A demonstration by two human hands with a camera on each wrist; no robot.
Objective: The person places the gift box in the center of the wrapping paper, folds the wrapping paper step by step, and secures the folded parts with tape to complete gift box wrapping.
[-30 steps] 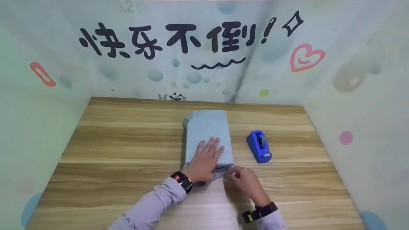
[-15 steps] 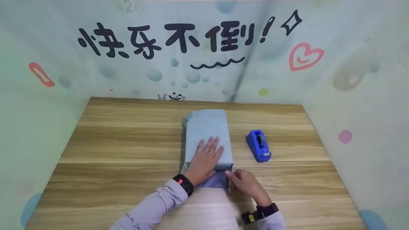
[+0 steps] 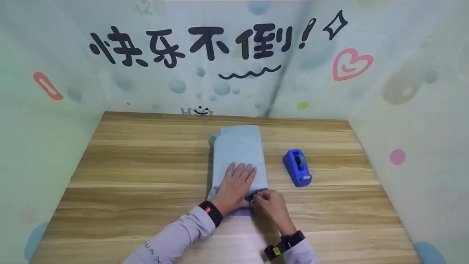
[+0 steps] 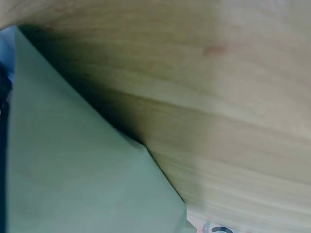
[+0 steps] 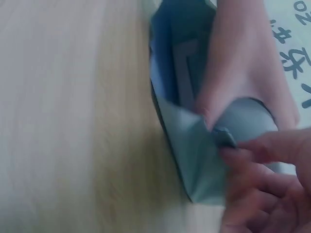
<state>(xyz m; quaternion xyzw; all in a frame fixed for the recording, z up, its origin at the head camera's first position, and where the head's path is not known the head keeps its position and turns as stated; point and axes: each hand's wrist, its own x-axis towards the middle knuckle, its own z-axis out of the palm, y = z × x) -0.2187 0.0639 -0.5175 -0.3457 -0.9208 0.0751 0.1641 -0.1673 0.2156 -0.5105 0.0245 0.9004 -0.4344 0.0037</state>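
Observation:
A box-shaped parcel in light blue wrapping paper point(image 3: 239, 146) lies in the middle of the table. Across its near half my left hand point(image 3: 234, 187) rests flat, fingers straight and pointing away from me. My right hand point(image 3: 272, 209) is at the parcel's near right corner. In the right wrist view, its thumb and index finger pinch the edge of a paper flap point(image 5: 192, 145) at the parcel's unsealed end. Beside the left thumb that end gapes, showing a darker blue inner side point(image 5: 164, 63). A slanting paper side point(image 4: 87, 160) fills the lower left of the left wrist view.
To the parcel's right, a blue tape dispenser point(image 3: 297, 168) stands on the wooden table point(image 3: 139, 165). A printed cloth backdrop point(image 3: 154, 88) with dark lettering rises behind the table and along both sides.
The near end flap dropped open toward me, then its right side was drawn inward. My right hand shifted slightly left with it; my left hand slid a little toward me on the parcel.

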